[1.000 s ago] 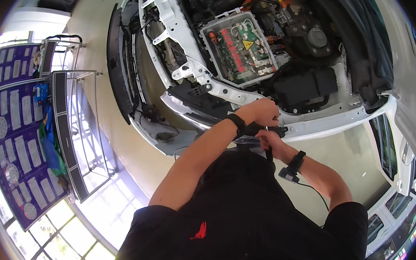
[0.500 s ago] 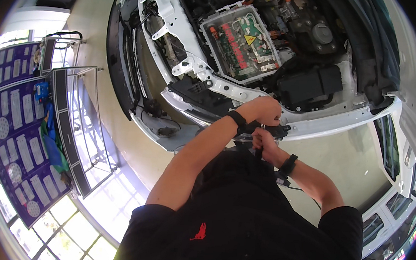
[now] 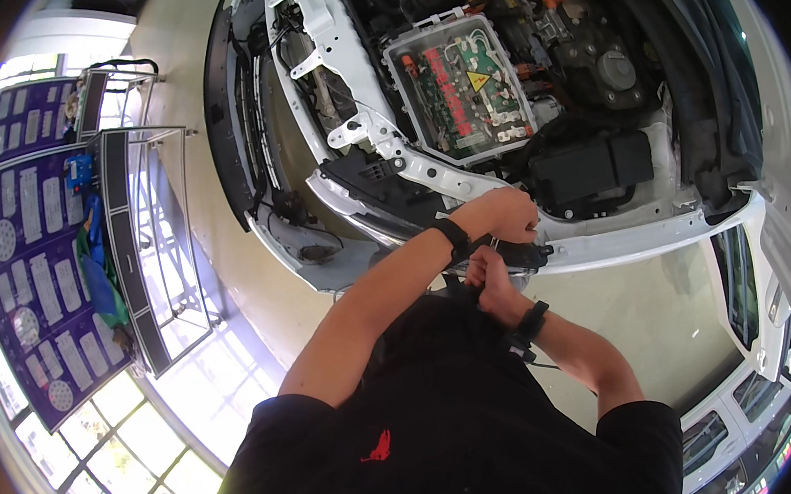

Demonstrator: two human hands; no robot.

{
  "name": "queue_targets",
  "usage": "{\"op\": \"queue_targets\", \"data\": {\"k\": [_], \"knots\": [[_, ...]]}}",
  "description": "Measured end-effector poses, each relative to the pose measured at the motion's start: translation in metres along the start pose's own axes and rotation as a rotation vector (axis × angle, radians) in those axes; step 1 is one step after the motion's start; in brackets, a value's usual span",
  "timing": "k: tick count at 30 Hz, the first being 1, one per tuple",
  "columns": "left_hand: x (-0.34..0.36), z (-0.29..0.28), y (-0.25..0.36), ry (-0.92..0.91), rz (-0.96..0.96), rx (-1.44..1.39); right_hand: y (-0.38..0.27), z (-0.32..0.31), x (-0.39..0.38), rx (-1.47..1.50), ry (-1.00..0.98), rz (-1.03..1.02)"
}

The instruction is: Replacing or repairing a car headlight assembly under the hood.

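My left hand [image 3: 513, 215] is curled at the car's front right edge, over a black part [image 3: 528, 254] beside the headlamp area; what its fingers hold is too small to make out. Just below it, my right hand [image 3: 491, 279] is closed round a tool with a thin metal shaft [image 3: 496, 243], mostly hidden by the hand. Beyond my hands lie the white front frame [image 3: 439, 176], a clear-lidded box of circuit boards [image 3: 457, 83] with a yellow warning triangle, and a black box [image 3: 586, 170] in the engine bay.
A detached bumper [image 3: 224, 114] lies along the car's front at left. Farther left stand metal-framed carts with purple display boards [image 3: 16, 223] on the pale floor [image 3: 251, 281]. The white car door and body [image 3: 742, 268] are at right, with another white vehicle [image 3: 732, 436] below.
My right hand and forearm have moved left and a little down beneath my left hand, which stays at the same edge. The black tool handle seen earlier is now mostly hidden.
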State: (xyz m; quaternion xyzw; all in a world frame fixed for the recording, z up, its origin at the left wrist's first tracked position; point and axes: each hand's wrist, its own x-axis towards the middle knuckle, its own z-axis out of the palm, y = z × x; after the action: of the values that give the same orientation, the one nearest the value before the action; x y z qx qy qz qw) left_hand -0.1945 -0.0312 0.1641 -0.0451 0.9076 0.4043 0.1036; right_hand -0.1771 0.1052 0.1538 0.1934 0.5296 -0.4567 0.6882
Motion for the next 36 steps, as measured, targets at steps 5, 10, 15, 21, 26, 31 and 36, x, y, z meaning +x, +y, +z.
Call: {"op": "queue_targets", "data": {"k": [5, 10, 15, 21, 26, 31, 36], "knots": [[0.001, 0.000, 0.001, 0.016, -0.020, -0.028, 0.003, 0.007, 0.000, 0.028, -0.018, -0.052], [0.000, -0.009, 0.005, -0.032, -0.019, -0.021, 0.009, 0.020, 0.006, 0.136, 0.044, -0.118], [0.001, -0.013, 0.006, -0.023, -0.005, 0.016, 0.010, 0.016, 0.012, 0.135, -0.045, -0.143], [-0.002, -0.004, 0.010, 0.117, -0.074, -0.072, 0.002, 0.005, 0.009, 0.021, -0.103, -0.050], [-0.002, 0.008, 0.003, 0.218, -0.114, -0.216, -0.009, -0.015, -0.004, -0.074, -0.116, -0.070], [-0.007, 0.020, -0.003, 0.390, -0.232, -0.464, -0.044, -0.038, -0.019, -0.530, -0.151, -0.066], [-0.010, 0.030, -0.003, 0.565, -0.299, -0.596, -0.089, -0.038, -0.040, -1.398, 0.221, -0.455]]}}
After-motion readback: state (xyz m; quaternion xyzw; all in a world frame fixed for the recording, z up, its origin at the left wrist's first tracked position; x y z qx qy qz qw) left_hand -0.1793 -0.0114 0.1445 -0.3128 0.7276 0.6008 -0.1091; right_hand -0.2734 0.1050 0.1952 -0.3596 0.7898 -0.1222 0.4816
